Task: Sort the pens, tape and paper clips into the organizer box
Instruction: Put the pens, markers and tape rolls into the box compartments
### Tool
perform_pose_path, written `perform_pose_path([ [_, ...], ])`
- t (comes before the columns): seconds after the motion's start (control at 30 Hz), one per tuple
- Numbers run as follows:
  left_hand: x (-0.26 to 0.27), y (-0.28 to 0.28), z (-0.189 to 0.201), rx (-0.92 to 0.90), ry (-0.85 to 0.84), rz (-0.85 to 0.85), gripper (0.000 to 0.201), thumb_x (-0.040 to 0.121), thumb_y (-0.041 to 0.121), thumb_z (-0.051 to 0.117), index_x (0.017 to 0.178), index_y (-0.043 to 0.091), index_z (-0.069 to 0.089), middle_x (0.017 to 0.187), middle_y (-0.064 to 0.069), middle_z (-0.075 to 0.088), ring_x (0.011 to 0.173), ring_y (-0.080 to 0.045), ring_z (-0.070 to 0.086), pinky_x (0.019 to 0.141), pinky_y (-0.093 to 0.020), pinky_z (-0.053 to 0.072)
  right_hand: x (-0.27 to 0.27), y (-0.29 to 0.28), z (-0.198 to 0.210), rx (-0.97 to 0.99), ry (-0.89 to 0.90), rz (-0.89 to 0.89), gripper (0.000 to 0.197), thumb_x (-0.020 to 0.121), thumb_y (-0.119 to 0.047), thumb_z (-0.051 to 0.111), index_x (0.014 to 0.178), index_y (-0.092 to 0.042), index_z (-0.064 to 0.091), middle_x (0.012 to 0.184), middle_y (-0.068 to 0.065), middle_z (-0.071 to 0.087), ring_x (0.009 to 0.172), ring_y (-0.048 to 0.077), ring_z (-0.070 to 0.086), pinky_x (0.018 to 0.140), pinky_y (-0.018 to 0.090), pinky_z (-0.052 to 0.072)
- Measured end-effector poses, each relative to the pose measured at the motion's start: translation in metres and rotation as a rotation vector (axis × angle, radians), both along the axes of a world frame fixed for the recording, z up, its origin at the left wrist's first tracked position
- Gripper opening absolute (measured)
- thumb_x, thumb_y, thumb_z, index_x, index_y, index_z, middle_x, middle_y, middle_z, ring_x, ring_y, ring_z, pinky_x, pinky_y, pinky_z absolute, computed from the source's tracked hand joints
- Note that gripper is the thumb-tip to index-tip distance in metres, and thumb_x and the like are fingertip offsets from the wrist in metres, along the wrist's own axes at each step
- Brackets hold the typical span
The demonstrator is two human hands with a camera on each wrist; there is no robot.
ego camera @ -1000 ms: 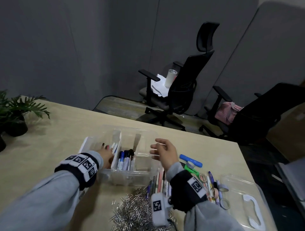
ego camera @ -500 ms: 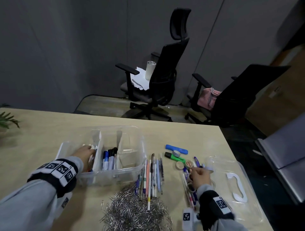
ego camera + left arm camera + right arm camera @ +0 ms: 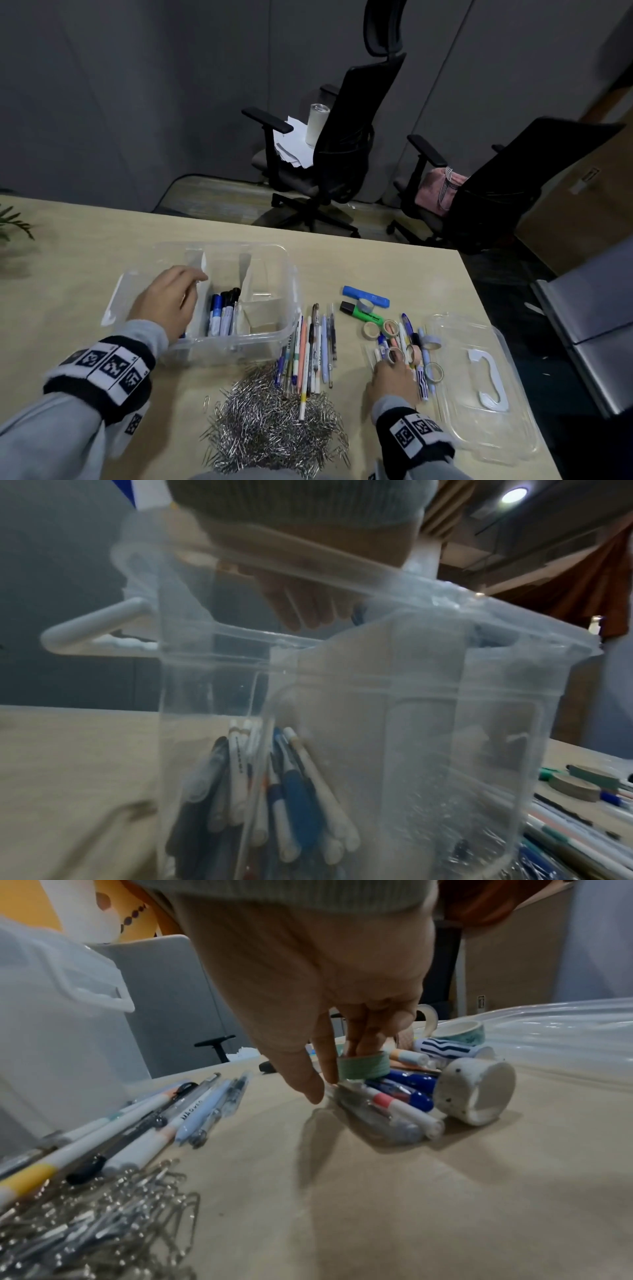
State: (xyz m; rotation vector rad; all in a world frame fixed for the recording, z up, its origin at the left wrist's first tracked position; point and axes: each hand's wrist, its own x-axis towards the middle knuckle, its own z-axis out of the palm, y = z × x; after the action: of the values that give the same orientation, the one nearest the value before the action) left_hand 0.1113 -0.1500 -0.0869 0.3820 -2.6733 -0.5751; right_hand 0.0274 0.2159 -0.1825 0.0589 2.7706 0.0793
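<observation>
The clear organizer box (image 3: 287, 270) stands on the table, with several pens (image 3: 222, 311) in its middle compartment. My left hand (image 3: 178, 294) hovers over the left compartment with loosely curled fingers (image 3: 304, 607) and holds nothing; more pens (image 3: 274, 777) lie below it. My right hand (image 3: 390, 373) is down on the mixed pile of pens and tape rolls at the right. It pinches a green tape roll (image 3: 365, 1066), two fingertips inside the ring and another finger outside. Loose pens (image 3: 311, 349) lie beside the box. A heap of paper clips (image 3: 270, 425) lies in front.
The box's clear lid (image 3: 479, 387) lies at the table's right edge. A blue highlighter (image 3: 366, 296) and a green one (image 3: 363, 311) lie behind the tape rolls (image 3: 371, 330). A speckled white roll (image 3: 476, 1093) stands on edge by the pile. Two office chairs stand beyond the table.
My right hand left the box's right side and went down to the pile of pens and tape, where it took hold of the green roll. The left hand stayed over the left compartment.
</observation>
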Motion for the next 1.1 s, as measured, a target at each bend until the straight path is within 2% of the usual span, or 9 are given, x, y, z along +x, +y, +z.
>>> perform_pose_path([
  [0.13, 0.000, 0.001, -0.004, 0.048, -0.009, 0.001, 0.027, 0.089, 0.004, 0.051, 0.112, 0.011, 0.062, 0.109, -0.005, 0.064, 0.094, -0.025, 0.060, 0.083, -0.038, 0.050, 0.006, 0.006, -0.003, 0.040, 0.111, -0.003, 0.042, 0.086, -0.035, 0.055, 0.126, -0.023, 0.050, 0.128, 0.006, 0.047, 0.119, 0.023, 0.044, 0.096, 0.031, 0.038],
  [0.3, -0.002, -0.001, -0.006, 0.086, -0.065, 0.030, 0.026, 0.089, 0.005, 0.049, 0.110, 0.014, 0.061, 0.107, -0.002, 0.063, 0.085, -0.021, 0.058, 0.082, -0.036, 0.050, 0.009, 0.008, 0.009, 0.039, 0.168, -0.032, 0.050, 0.085, -0.042, 0.057, 0.128, -0.022, 0.042, 0.133, 0.007, 0.043, 0.122, 0.024, 0.043, 0.099, 0.033, 0.035],
  [0.4, -0.001, -0.001, -0.005, 0.088, -0.079, 0.054, 0.025, 0.089, 0.005, 0.049, 0.108, 0.014, 0.061, 0.106, -0.002, 0.062, 0.079, -0.019, 0.054, 0.079, -0.035, 0.050, 0.013, 0.007, 0.014, 0.006, 0.138, -0.017, 0.033, 0.086, -0.041, 0.053, 0.116, -0.027, 0.050, 0.128, 0.000, 0.053, 0.121, 0.023, 0.043, 0.098, 0.035, 0.032],
  [0.5, 0.000, -0.001, -0.003, 0.093, -0.104, 0.067, 0.026, 0.089, 0.005, 0.047, 0.109, 0.014, 0.061, 0.108, -0.002, 0.062, 0.082, -0.020, 0.055, 0.080, -0.035, 0.049, 0.020, 0.006, 0.015, -0.158, 0.133, 0.061, 0.011, 0.090, -0.034, 0.052, 0.099, -0.029, 0.055, 0.114, -0.006, 0.060, 0.114, 0.019, 0.046, 0.096, 0.033, 0.033],
  [0.6, 0.000, 0.001, 0.000, 0.107, -0.114, 0.069, 0.027, 0.089, 0.004, 0.047, 0.110, 0.013, 0.061, 0.109, -0.003, 0.062, 0.084, -0.021, 0.055, 0.082, -0.035, 0.048, 0.030, 0.003, 0.013, -0.321, 0.109, 0.161, 0.017, 0.092, -0.034, 0.054, 0.106, -0.026, 0.061, 0.103, -0.008, 0.060, 0.108, 0.017, 0.048, 0.096, 0.030, 0.035],
  [0.67, 0.001, 0.002, 0.001, 0.119, -0.113, 0.070, 0.027, 0.089, 0.003, 0.047, 0.109, 0.012, 0.061, 0.109, -0.004, 0.062, 0.085, -0.021, 0.055, 0.083, -0.034, 0.047, 0.034, 0.004, 0.008, -0.369, 0.138, 0.157, 0.021, 0.091, -0.037, 0.056, 0.109, -0.026, 0.061, 0.107, -0.008, 0.062, 0.109, 0.015, 0.049, 0.098, 0.029, 0.035],
  [0.77, 0.002, 0.003, 0.002, 0.128, -0.118, 0.072, 0.027, 0.089, 0.002, 0.046, 0.109, 0.011, 0.061, 0.109, -0.006, 0.062, 0.090, -0.024, 0.056, 0.085, -0.035, 0.047, 0.037, 0.014, 0.008, -0.278, 0.215, 0.022, 0.037, 0.090, -0.041, 0.055, 0.123, -0.025, 0.053, 0.125, -0.003, 0.054, 0.116, 0.017, 0.047, 0.100, 0.029, 0.037],
  [0.9, 0.002, 0.002, 0.001, 0.140, -0.114, 0.064, 0.027, 0.089, 0.002, 0.046, 0.109, 0.010, 0.062, 0.110, -0.006, 0.062, 0.092, -0.025, 0.057, 0.087, -0.037, 0.048, 0.044, 0.024, 0.006, -0.149, 0.155, -0.151, 0.058, 0.085, -0.047, 0.057, 0.133, -0.020, 0.039, 0.132, 0.004, 0.044, 0.121, 0.022, 0.044, 0.099, 0.032, 0.037],
  [1.1, 0.003, 0.001, 0.000, 0.167, -0.126, 0.081, 0.026, 0.089, 0.004, 0.045, 0.108, 0.011, 0.062, 0.109, -0.006, 0.061, 0.092, -0.025, 0.057, 0.087, -0.037, 0.048, 0.049, 0.018, 0.000, -0.259, 0.149, -0.125, 0.046, 0.089, -0.040, 0.052, 0.130, -0.023, 0.046, 0.127, 0.003, 0.047, 0.117, 0.022, 0.046, 0.098, 0.032, 0.038],
])
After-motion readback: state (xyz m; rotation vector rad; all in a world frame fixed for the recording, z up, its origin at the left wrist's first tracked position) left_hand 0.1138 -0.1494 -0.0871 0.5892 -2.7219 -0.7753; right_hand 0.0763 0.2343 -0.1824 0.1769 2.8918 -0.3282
